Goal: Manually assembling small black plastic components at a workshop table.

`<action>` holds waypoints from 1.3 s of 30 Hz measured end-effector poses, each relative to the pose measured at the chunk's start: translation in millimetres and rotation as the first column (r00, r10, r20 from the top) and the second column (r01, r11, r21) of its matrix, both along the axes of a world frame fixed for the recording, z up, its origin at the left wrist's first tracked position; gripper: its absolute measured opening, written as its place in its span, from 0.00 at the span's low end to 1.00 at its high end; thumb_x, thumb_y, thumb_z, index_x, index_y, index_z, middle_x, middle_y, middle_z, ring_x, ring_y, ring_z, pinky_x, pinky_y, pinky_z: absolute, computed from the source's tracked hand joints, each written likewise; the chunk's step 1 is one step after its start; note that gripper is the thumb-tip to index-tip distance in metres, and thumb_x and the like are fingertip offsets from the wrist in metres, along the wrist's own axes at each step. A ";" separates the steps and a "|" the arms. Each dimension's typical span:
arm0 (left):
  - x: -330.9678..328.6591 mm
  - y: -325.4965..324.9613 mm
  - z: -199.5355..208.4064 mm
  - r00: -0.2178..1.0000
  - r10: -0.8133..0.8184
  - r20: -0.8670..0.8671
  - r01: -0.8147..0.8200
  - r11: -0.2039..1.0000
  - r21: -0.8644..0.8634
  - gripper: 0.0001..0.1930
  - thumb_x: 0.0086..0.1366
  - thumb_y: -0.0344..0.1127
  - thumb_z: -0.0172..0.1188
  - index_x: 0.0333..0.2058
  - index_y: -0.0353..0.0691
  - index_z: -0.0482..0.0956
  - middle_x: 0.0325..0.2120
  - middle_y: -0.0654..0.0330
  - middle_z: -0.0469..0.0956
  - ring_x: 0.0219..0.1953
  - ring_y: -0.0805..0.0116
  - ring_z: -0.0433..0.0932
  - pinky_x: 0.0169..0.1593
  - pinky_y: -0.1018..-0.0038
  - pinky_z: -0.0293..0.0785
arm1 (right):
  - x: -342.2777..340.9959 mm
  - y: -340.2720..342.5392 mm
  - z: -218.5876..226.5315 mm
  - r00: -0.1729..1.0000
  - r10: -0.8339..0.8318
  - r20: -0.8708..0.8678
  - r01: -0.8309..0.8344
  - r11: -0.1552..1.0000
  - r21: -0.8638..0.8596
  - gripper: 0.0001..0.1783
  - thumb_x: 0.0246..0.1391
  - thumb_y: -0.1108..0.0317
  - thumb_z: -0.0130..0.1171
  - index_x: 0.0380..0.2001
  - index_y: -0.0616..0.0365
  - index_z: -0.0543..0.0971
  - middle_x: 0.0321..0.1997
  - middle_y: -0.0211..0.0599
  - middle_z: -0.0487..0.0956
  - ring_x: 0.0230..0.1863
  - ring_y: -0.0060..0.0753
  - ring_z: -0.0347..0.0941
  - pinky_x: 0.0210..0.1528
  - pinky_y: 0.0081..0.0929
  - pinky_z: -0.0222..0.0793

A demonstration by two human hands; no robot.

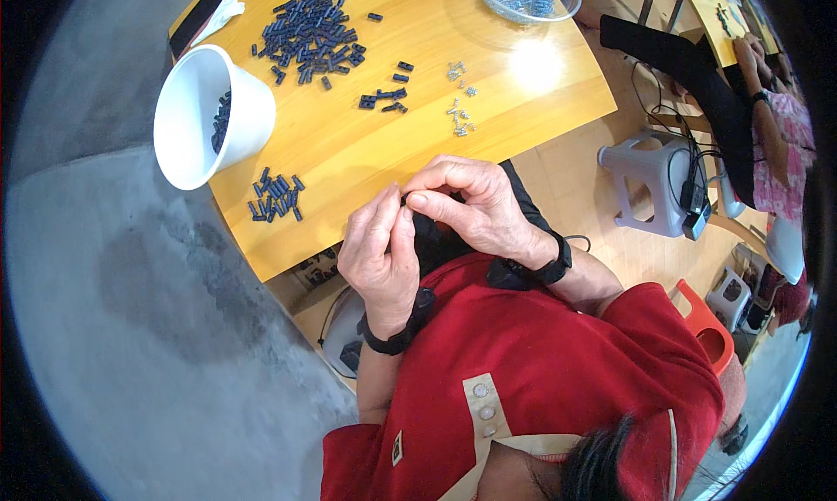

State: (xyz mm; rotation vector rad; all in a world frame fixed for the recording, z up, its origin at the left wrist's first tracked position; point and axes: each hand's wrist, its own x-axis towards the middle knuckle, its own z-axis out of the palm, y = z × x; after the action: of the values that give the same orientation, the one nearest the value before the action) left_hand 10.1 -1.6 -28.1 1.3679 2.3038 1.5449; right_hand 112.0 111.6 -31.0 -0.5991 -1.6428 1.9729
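My left hand (380, 250) and my right hand (478, 211) meet just off the near edge of the wooden table. Their fingertips pinch a small black piece (404, 200), mostly hidden by the fingers, so its exact shape cannot be made out. Left of my hands lies a small heap of black oblong parts (276, 197). A larger pile of similar black parts (312, 32) covers the far side of the table, with several loose ones (384, 98) between. Small silvery metal pieces, perhaps screws (460, 124), lie in two loose clusters beyond my right hand.
At the table's left edge a white bucket (257, 109) leans over, black parts inside. A clear bowl (571, 0) of bluish-silver small pieces stands at the far right edge. Right of the table are a pale plastic stool (641, 187), cables, and another person seated at a second table (711, 30).
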 end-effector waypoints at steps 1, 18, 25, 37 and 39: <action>-0.6 -1.0 -3.1 1.000 -0.008 0.006 0.008 1.000 -0.002 0.09 0.60 0.21 0.64 0.40 0.33 0.82 0.37 0.51 0.83 0.37 0.63 0.82 0.43 0.71 0.78 | 0.1 1.9 0.2 0.999 -0.023 0.040 0.015 0.981 0.193 0.05 0.59 0.70 0.62 0.35 0.59 0.82 0.30 0.33 0.81 0.34 0.25 0.77 0.37 0.23 0.72; 0.5 1.6 -2.1 0.990 -0.034 0.140 0.038 0.999 -0.026 0.07 0.58 0.21 0.65 0.36 0.32 0.82 0.32 0.54 0.82 0.33 0.68 0.80 0.40 0.76 0.75 | 5.9 104.7 -23.7 0.943 -0.270 0.195 -0.117 0.279 0.953 0.06 0.45 0.72 0.59 0.28 0.50 0.82 0.31 0.32 0.74 0.35 0.36 0.71 0.41 0.32 0.62; -2.1 2.0 -0.7 0.994 -0.046 0.102 0.050 0.998 -0.036 0.06 0.59 0.21 0.65 0.36 0.32 0.81 0.32 0.54 0.82 0.34 0.68 0.80 0.40 0.75 0.75 | -0.2 110.8 -23.5 0.917 -0.279 0.286 -0.216 0.256 0.942 0.06 0.45 0.73 0.64 0.30 0.53 0.82 0.30 0.30 0.74 0.33 0.35 0.70 0.44 0.31 0.63; -0.1 2.1 16.7 0.976 -0.067 0.205 0.061 0.998 0.034 0.07 0.58 0.19 0.64 0.36 0.30 0.81 0.33 0.55 0.82 0.35 0.68 0.79 0.40 0.76 0.74 | 12.2 58.2 -12.0 0.936 0.093 -0.340 -0.221 0.905 -0.363 0.05 0.59 0.74 0.61 0.37 0.60 0.75 0.36 0.35 0.81 0.36 0.22 0.77 0.40 0.20 0.75; -1.7 0.1 19.6 0.973 -0.112 0.201 0.101 0.993 0.061 0.08 0.57 0.18 0.64 0.37 0.30 0.81 0.33 0.54 0.82 0.35 0.67 0.79 0.40 0.76 0.73 | 9.2 48.1 -9.6 0.920 0.070 -0.385 -0.240 0.879 -0.411 0.06 0.58 0.75 0.62 0.38 0.60 0.76 0.35 0.35 0.81 0.34 0.21 0.77 0.38 0.20 0.76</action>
State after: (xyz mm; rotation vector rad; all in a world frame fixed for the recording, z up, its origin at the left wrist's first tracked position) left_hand 8.5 -1.5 -8.5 1.2546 2.0516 1.6364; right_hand 121.2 159.8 -40.6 -0.2357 -1.0378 2.4386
